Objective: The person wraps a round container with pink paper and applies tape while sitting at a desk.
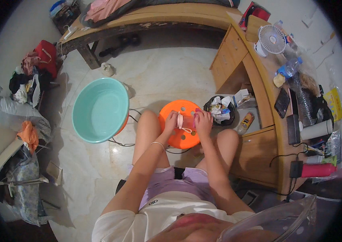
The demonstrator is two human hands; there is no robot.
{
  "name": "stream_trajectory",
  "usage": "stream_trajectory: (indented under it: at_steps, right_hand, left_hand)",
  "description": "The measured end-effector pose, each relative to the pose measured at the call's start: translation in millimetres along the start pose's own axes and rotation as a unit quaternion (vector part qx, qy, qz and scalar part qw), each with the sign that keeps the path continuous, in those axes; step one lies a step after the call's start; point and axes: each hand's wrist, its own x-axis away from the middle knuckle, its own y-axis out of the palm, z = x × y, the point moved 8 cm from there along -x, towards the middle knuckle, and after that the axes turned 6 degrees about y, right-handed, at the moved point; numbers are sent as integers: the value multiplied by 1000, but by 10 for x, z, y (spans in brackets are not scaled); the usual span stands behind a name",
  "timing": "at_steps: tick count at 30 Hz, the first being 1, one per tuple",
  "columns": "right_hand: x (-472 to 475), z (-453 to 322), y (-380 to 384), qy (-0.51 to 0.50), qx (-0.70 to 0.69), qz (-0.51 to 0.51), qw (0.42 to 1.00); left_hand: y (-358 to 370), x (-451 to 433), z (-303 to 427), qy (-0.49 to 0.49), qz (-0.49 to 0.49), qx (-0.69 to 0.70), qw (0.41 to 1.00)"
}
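Between my hands a small clear bottle [188,122] lies sideways over an orange stool [183,142] with round holes in its seat. My left hand [171,121] grips its pale pink cap [180,121], from which a strap loop [186,130] hangs. At the other end, my right hand [204,121] holds the bottle's base. Something bright pink, perhaps a cloth [197,110], shows at the fingers of that hand; most of it is hidden. Whether the bottle touches the stool, I cannot tell.
A turquoise basin [101,110] stands left of my knees on an orange support. To the right are a lined waste bin [219,119], a drink bottle [246,123] and a wooden desk [257,157] with a white fan [271,39]. Clothes and bags [27,106] line the left wall.
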Motion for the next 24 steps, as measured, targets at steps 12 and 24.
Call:
stream_trajectory:
  at_steps: [12,24]
  right_hand:
    - [88,-915,267,-11,-7,-12,1000]
    - [90,473,-63,163,-117,5,980]
  left_hand:
    - [39,-27,45,106,-38,55,992]
    - [161,76,58,-26,-36,19,999]
